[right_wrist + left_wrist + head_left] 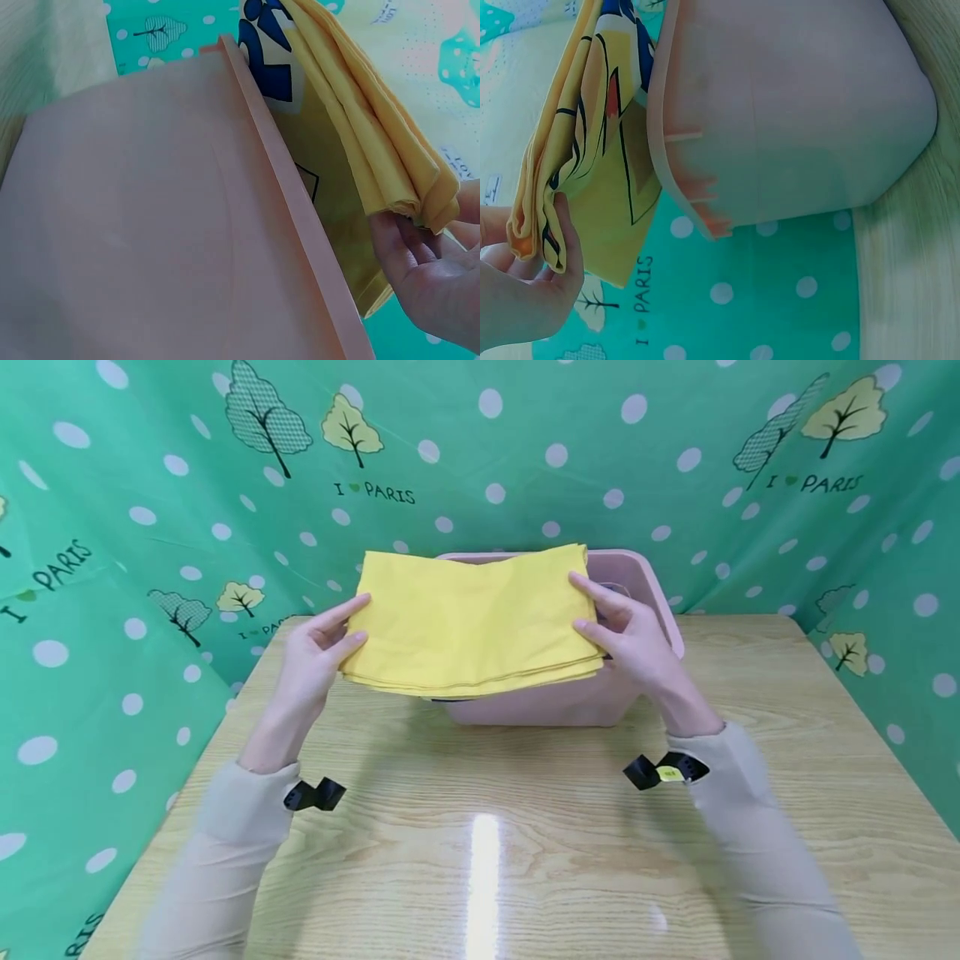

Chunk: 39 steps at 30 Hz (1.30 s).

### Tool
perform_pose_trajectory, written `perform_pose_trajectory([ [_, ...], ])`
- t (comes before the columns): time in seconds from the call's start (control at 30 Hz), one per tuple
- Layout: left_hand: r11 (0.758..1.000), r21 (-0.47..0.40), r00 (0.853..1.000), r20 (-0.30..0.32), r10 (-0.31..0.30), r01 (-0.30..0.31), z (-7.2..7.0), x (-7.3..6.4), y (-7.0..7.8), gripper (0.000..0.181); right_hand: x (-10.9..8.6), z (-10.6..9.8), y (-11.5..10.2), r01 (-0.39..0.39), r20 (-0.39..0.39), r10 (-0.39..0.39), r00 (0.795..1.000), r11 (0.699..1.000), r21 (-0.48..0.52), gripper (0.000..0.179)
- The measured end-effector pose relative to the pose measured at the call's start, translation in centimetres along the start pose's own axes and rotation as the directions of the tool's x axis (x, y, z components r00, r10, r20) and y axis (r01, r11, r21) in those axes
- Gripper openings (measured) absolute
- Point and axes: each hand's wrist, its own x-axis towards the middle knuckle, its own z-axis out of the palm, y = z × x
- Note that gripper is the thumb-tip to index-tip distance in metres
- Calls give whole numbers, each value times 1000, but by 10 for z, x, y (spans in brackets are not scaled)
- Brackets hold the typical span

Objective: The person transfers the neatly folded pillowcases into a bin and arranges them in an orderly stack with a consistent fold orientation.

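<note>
A folded yellow cloth (472, 618) in several layers is held up between both hands. My left hand (309, 656) pinches its left end, with fingers and thumb on either side of the fold. At the other end my right hand (639, 639) pinches it the same way. The wrist views show a print with dark blue shapes and black lines on the underside of the cloth (611, 150). Behind and below it stands a pink plastic bin (547, 703). The cloth hides much of the bin's opening, so most of its contents cannot be seen.
The bin stands near the back of a light wooden table (390, 827). A green curtain (487, 452) with white dots and printed trees hangs behind the table and along both sides. A bright light reflection lies across the table's front middle.
</note>
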Motion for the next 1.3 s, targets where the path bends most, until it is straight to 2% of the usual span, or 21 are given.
perform_pose_trajectory([
  [0.37,1000,23,998,62,-12,11,20,17,0,41,-2,-18,-5,-86,-73,84,994,996,-17,48],
  [0.53,998,52,997,75,-24,20,28,24,2,41,-1,-26,-10,-120,-76,117,990,992,-37,49],
  [0.63,998,62,996,87,-30,24,32,28,2,42,0,-31,-11,-131,-69,129,989,991,-17,50],
  [1.0,996,75,992,116,-57,49,42,45,1,43,8,-45,-15,-148,-72,135,988,964,-220,50],
  [1.3,993,86,988,117,-97,87,50,56,2,44,16,-55,-18,-241,-60,234,970,928,-283,51],
])
